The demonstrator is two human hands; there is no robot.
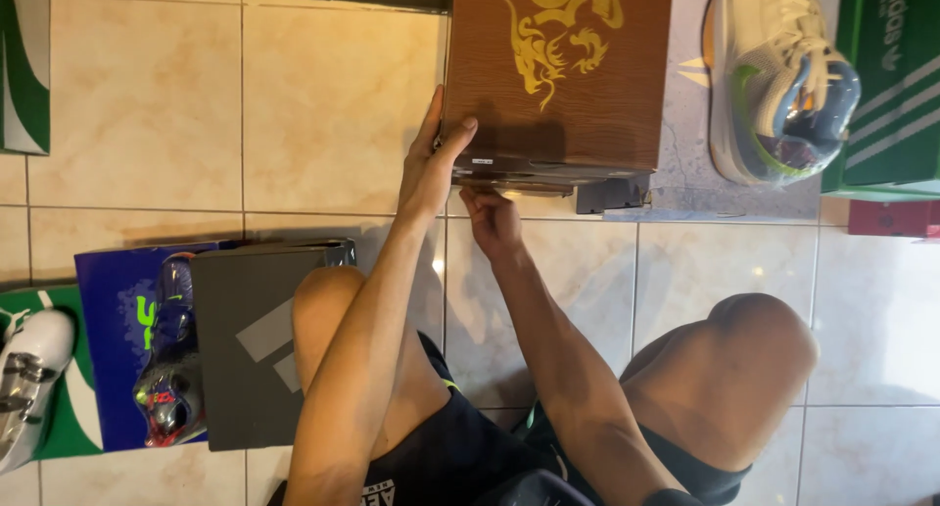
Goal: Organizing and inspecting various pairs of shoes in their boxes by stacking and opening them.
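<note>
Dark shorts (460,457) and two bare knees closest below, over a tiled floor (147,104).

Straight ahead on the floor stands a brown box (563,75), wood-grained with a gold emblem, its near edge facing the knees. Left hand (431,163) spread narrow against the near left corner, fingers straight up the side, thumb hooked over the top: holding the box steady. Right hand (493,222) curled just below the near edge, fingertips at the lower lip; cannot tell whether pinching it or only touching.

Judging by the grip, looks like the step of working the near edge apart, lid from base. Calls next for a firm brace at the corner and a clean purchase under the lip, fingertips kept off the dark part jutting out beneath.

To the left, a grey box (257,339) just beside a blue box (113,310) carrying a multicoloured boot (171,369). To the right, well apart, a grey and green sneaker (783,75) next to a green box (886,85).
</note>
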